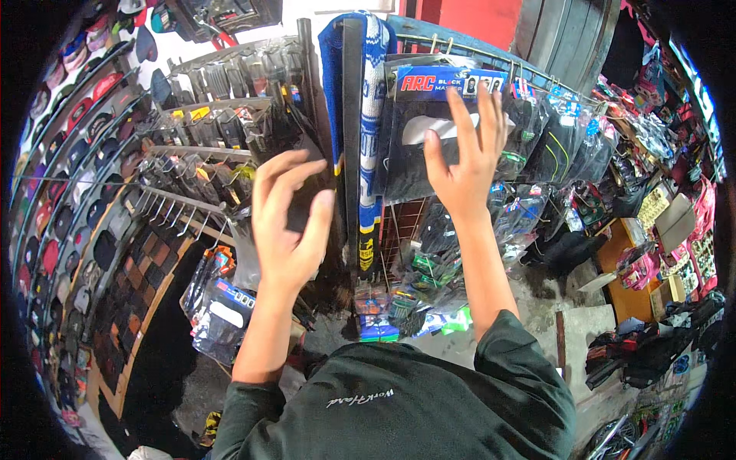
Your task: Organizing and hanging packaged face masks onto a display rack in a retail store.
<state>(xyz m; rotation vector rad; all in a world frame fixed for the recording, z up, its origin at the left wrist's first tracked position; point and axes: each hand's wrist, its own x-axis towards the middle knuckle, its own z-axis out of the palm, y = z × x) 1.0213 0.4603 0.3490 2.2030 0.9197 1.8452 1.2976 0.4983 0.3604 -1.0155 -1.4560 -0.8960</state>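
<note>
My left hand point(290, 227) is raised with its fingers apart and nothing in it. It is nearest a dark upright post point(351, 144), beside rails of bagged goods. Over the post hangs a blue and white knitted scarf point(372, 121). My right hand point(467, 158) is up with spread fingers in front of a clear plastic packet point(411, 167) of dark cloth with a blue printed header. Whether the fingertips touch the packet I cannot tell. My hand hides part of it. More bagged dark items point(558, 138) hang from the wire rack point(532, 69) to its right.
Metal rails point(213, 106) with small packets stand at the left, above bare hooks point(178, 210). Rows of caps point(86, 146) cover the far left. Packets point(221, 316) hang low at left. Dark bags point(638, 351) lie at the right, near a wooden cabinet point(621, 270).
</note>
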